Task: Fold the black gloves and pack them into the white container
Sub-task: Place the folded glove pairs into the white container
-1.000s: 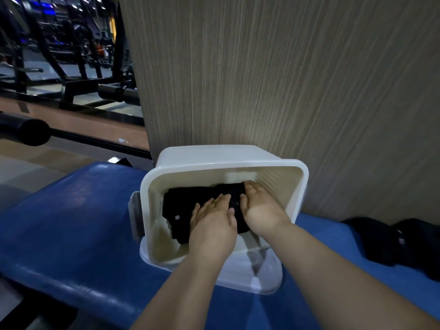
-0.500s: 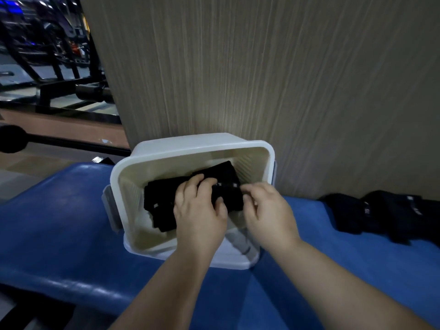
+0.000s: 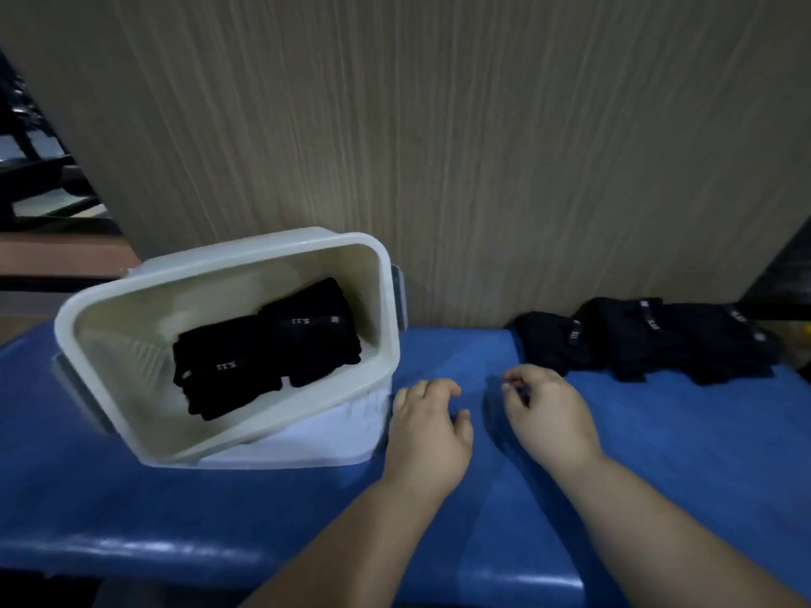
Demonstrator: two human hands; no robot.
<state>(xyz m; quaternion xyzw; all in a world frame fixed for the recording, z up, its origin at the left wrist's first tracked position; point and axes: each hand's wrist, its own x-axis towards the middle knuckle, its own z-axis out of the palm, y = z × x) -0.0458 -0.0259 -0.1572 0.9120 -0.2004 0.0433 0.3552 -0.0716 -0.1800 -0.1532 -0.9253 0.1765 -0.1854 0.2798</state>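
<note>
The white container (image 3: 127,340) sits on the blue padded surface (image 3: 658,467) at about 9 o'clock, tipped so that its mouth faces the person. Its far side is against the wood-grain wall panel (image 3: 439,125). A flat white piece (image 3: 316,436) lies under its near edge, and a grey clip (image 3: 397,291) shows on its right side.

Inside it lie the folded black gloves (image 3: 267,348), two bundles side by side and touching, each with small white lettering. They rest toward the right half of the tub.

Out at 2 o'clock a loose pile of black gloves (image 3: 649,340) lies on the surface against the wall, well apart from the container.

Both hands are between the two, at about 6 o'clock, empty. The left hand (image 3: 428,427) is just beside the container's near right corner, palm down, fingers loosely bent and gripping nothing. The right hand (image 3: 548,414) is beside it, toward the pile, its fingers (image 3: 511,383) also slackly curled and holding nothing. Whether either hand touches the padding, I cannot tell.
</note>
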